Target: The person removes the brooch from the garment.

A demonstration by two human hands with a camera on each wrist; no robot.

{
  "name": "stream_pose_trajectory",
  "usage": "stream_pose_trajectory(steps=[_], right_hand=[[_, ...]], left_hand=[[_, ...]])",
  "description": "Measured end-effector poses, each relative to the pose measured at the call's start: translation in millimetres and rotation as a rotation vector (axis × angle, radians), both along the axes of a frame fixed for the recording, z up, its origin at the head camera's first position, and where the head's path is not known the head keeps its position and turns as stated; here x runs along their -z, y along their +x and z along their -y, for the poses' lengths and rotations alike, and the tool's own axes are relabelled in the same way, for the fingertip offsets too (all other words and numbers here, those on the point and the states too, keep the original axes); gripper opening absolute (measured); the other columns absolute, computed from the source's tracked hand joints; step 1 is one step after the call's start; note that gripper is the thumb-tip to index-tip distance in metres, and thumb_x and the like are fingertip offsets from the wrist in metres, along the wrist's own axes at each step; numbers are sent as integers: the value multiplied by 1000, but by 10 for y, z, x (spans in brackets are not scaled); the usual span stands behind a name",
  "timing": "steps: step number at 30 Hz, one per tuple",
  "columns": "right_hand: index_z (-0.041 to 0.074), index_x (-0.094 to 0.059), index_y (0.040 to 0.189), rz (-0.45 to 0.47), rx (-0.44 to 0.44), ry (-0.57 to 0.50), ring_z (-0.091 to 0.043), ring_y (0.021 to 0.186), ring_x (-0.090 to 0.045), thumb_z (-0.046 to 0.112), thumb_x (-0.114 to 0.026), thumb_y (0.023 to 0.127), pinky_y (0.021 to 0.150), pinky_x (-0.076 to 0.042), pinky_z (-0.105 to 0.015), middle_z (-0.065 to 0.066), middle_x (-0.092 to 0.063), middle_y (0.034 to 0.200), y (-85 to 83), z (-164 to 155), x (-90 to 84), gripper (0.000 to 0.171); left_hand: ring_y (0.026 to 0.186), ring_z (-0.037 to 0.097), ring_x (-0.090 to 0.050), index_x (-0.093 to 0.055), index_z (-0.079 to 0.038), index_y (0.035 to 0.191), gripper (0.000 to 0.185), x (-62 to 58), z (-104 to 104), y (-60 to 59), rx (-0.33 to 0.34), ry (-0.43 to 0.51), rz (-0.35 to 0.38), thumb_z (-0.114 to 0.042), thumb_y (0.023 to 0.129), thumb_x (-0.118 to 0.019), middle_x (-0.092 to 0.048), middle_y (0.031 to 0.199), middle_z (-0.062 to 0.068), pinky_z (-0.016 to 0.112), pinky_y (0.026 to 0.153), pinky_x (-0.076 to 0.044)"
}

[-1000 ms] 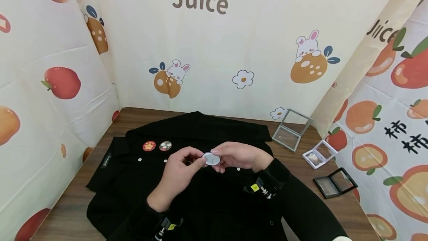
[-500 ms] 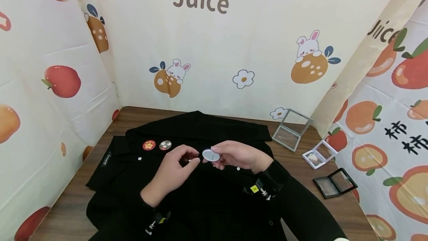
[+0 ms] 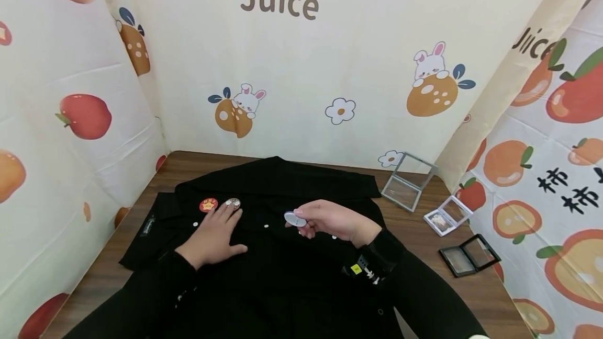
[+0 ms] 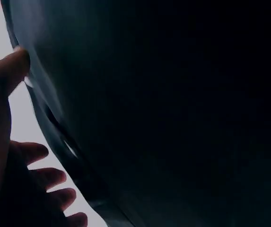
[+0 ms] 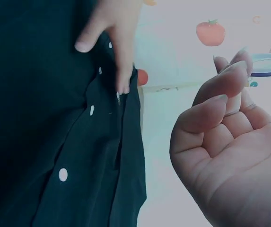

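Right hand (image 3: pixel 332 220) at centre frame in the head view, pinching a round pin badge (image 3: pixel 295 218) by its rim between thumb and fingertips, pale back side up, held just above the black shirt (image 3: pixel 282 255). Same badge at the upper right edge of the right wrist view (image 5: pixel 267 64), perched at the fingertips. Left hand (image 3: pixel 213 234) left of centre, flat and relaxed, fingers straight, pressing down on the shirt, fingertips touching or just beside a silver badge (image 3: pixel 233 203) already on the cloth, next to a red badge (image 3: pixel 208 205).

Badge probably light, stiff, smooth-faced and a little slippery; likely a sharp pin on the back, so best gripped by the rim, clear of the needle. Shirt soft and limp, prone to bunching; a flat palm needed to keep the cloth taut.

At the right of the frame, on the wooden table (image 3: pixel 424 224): a clear open case (image 3: pixel 407 188), a white open case (image 3: pixel 447 216), a black open case (image 3: pixel 468 256).
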State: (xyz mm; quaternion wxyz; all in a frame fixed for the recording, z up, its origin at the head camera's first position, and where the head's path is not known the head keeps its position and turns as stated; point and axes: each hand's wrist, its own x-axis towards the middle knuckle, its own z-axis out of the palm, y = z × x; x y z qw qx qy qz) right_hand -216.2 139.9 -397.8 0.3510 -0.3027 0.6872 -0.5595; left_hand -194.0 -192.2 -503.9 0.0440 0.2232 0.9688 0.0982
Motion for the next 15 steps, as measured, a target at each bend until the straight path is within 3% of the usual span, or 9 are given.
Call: stream_pose_trajectory(steps=[8, 15], right_hand=[[4, -72, 114, -48, 92, 124, -23, 84, -59, 36, -50, 110, 74, -50, -30, -5, -62, 87, -56, -23, 104, 39], [8, -73, 114, -163, 252, 333, -24, 82, -63, 51, -59, 103, 81, -54, -42, -6, -66, 88, -39, -54, 267, 47]], left_hand=[[151, 51, -17, -33, 2, 159, 113, -100, 157, -382, -90, -32, 115, -69, 82, -75, -20, 165, 31, 66, 120, -12], [150, 53, -18, -33, 4, 158, 115, -113, 185, -439, -138, 17, 214, -66, 80, -79, -22, 163, 34, 66, 120, -12]])
